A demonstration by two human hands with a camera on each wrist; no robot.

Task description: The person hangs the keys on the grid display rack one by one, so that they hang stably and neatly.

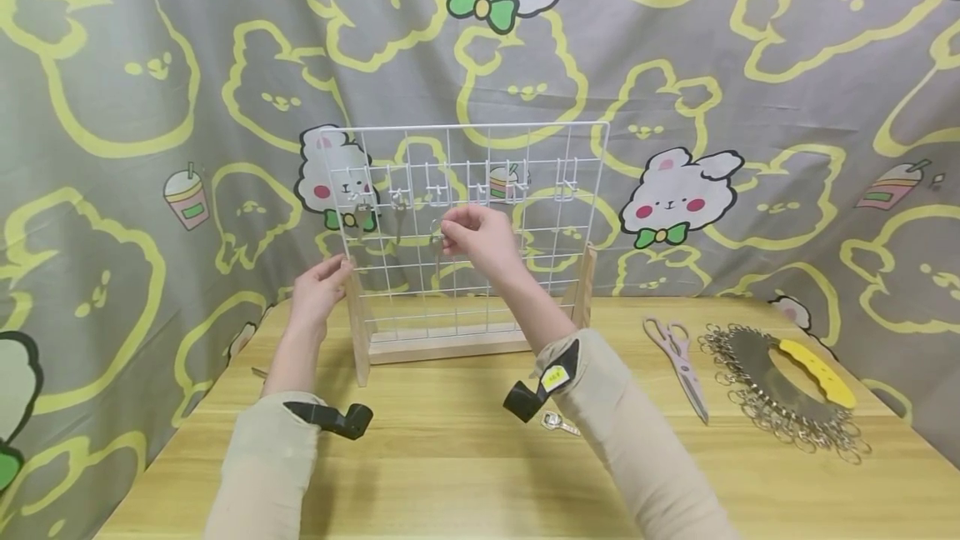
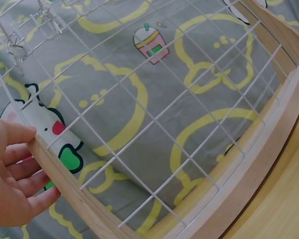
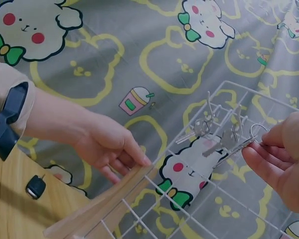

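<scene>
From the head view we see keys (image 1: 400, 217) hanging on a wire rack (image 1: 450, 347); from the left wrist, the left hand (image 2: 15, 175), grip half closed, holds its wooden post (image 2: 67, 189); from the right, the right hand's (image 3: 284, 164) closed grip pinches a ringed key (image 3: 232, 154) beside them.

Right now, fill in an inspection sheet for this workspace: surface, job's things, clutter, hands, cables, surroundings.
Surface: wooden table.
Job's things: rack upright; two keys hang at its left; a third key is in hand; loose key on the table.
Clutter: scissors, yellow-handled ring plate, black fob.
Hands: left hand holds the rack's left post; right hand pinches the third key.
Cables: nothing seen.
Surroundings: patterned curtain behind.
</scene>
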